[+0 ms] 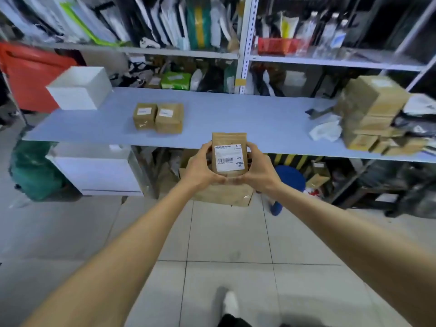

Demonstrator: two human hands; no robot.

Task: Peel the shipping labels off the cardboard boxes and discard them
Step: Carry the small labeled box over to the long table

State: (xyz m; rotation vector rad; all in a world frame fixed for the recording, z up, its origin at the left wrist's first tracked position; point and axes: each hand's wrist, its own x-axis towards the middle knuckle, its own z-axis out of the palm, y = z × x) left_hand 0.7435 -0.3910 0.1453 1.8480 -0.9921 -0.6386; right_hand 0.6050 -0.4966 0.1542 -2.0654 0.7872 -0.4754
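The shelving (245,43) fills the far wall, crammed with mailers and bags. In front of it runs the long pale surface (236,109), and the tiled floor (224,232) lies nearest.

At the far right of the surface is a stack of cardboard boxes (372,107). A white patch shows on the top one, though blur keeps me from saying it is a label. A white box (80,90) sits at the far left. Between them, left of centre, two small boxes stand touching side by side, the left small box (144,119) and the right small box (169,122), each with a pale label on its top face. Just left of the stack lie crumpled white scraps (326,129), perhaps peeled labels, though I cannot tell.

The held box (228,139) is up in the air, in front of the near edge of the surface, its face turned toward the camera. Its shipping label (228,158) lies flat and whole, with no corner lifted.

The left grip (203,168) curls round the box's left side and the right grip (259,171) round its right, both closed on the cardboard, thumbs meeting below it.

As a judgement, the task is early or midway: this label is not yet started, at least two more on the surface wait, and nothing marked as a bin is plainly visible.
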